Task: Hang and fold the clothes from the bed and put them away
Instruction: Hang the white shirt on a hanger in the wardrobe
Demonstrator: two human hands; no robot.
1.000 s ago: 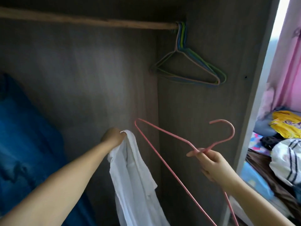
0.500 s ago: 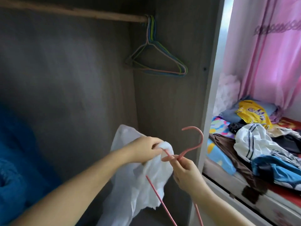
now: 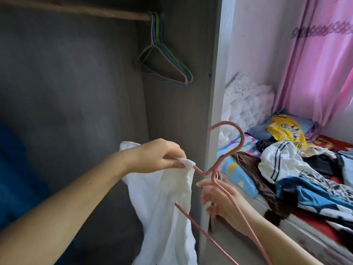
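Note:
A white garment (image 3: 168, 203) hangs in front of the open wardrobe. My left hand (image 3: 160, 155) pinches its top edge and holds it over one shoulder of a pink wire hanger (image 3: 236, 142). Below the hook, my right hand (image 3: 219, 199) grips that hanger near its neck. The hanger's lower bar runs down toward the bottom of the frame, partly behind the cloth. A pile of clothes (image 3: 298, 169) lies on the bed at the right.
Several empty coloured hangers (image 3: 162, 60) hang at the right end of the wooden rail (image 3: 76, 10). The wardrobe's side panel (image 3: 217, 92) stands between the hands and the bed. Blue cloth (image 3: 17, 178) fills the wardrobe's lower left. A pink curtain (image 3: 321, 64) hangs beyond the bed.
The view has swung right, showing more of the bed. My left hand brought the white garment up to the hanger, and its edge now sits over the hanger's left shoulder.

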